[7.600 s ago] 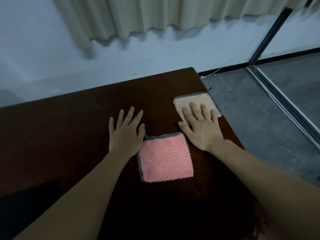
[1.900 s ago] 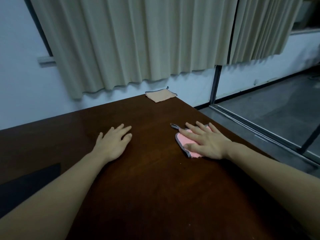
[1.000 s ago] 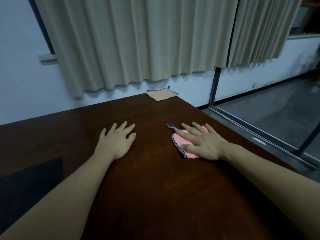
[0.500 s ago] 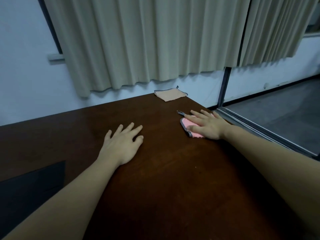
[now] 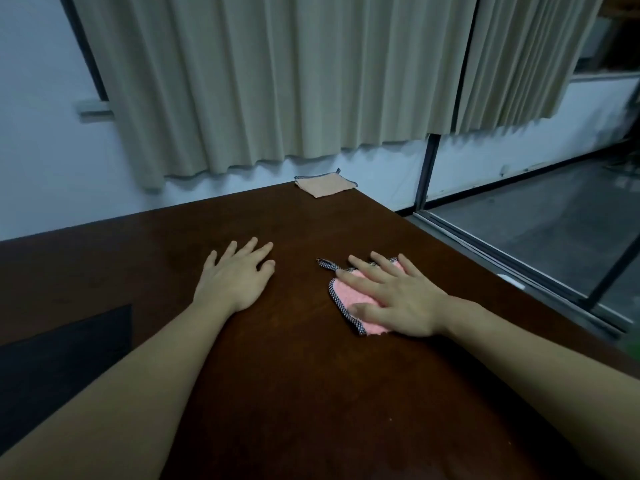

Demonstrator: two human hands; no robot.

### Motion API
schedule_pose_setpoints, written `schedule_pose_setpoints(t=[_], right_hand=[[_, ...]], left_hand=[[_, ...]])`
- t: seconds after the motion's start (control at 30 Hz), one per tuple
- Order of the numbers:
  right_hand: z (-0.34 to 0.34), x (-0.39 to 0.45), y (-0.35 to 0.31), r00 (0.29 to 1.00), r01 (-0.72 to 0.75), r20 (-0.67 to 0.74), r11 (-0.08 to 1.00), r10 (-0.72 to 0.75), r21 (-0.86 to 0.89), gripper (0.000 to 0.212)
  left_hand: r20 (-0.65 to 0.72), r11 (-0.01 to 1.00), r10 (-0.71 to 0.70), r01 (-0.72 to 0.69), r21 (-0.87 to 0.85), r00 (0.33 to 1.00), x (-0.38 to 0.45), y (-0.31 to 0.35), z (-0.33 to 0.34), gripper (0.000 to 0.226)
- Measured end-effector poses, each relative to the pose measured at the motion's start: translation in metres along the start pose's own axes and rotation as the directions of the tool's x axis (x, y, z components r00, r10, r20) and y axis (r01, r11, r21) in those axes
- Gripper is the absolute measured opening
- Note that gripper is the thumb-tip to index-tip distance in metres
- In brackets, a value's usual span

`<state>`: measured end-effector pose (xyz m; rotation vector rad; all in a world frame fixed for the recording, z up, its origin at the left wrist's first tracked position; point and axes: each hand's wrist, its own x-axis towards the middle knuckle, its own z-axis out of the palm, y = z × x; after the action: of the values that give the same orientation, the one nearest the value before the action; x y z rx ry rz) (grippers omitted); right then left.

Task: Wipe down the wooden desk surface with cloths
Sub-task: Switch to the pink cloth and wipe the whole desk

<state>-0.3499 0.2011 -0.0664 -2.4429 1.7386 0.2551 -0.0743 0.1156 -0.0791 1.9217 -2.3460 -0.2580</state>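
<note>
Two cloths lie on the dark wooden desk [image 5: 294, 358]. Well beyond both hands, at the far corner under the beige curtains [image 5: 277, 81], sits the peach cloth [image 5: 325, 185], flat and untouched. The pink cloth [image 5: 349, 292], bunched, with a checkered hem, is pressed under the right hand [image 5: 391, 296], fingers spread straight. Beside it the left hand [image 5: 235, 275] rests flat on bare wood.

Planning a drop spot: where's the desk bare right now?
Bare wood: the broad near stretch of the desk between the forearms, and the far band between the left hand and the beige cloth. Crowded: the right side, where the right hand presses the pink cloth.
</note>
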Motion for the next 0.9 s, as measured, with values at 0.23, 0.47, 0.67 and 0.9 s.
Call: schedule_pose_setpoints(t=[0.23, 0.47, 0.67, 0.9], right_hand=[[-0.008, 0.04, 0.023, 0.999, -0.054, -0.008, 0.999, 0.054, -0.003, 0.068], [-0.022, 0.111, 0.056, 0.974, -0.218, -0.047, 0.974, 0.22, 0.054, 0.067], [-0.017, 0.078, 0.027, 0.986, -0.16, -0.033, 0.987, 0.16, 0.029, 0.067], [-0.005, 0.026, -0.015, 0.994, -0.106, 0.03, 0.994, 0.106, 0.0, 0.061]], left_hand=[[-0.021, 1.0, -0.005, 0.005, 0.004, 1.0, 0.003, -0.004, 0.002, 0.053], [-0.032, 1.0, 0.011, -0.011, 0.001, 0.999, 0.007, -0.004, 0.003, 0.053], [-0.022, 1.0, 0.012, -0.012, 0.0, 1.0, 0.004, -0.002, 0.002, 0.053], [-0.004, 1.0, -0.001, 0.001, 0.0, 1.0, 0.001, -0.002, 0.002, 0.053]])
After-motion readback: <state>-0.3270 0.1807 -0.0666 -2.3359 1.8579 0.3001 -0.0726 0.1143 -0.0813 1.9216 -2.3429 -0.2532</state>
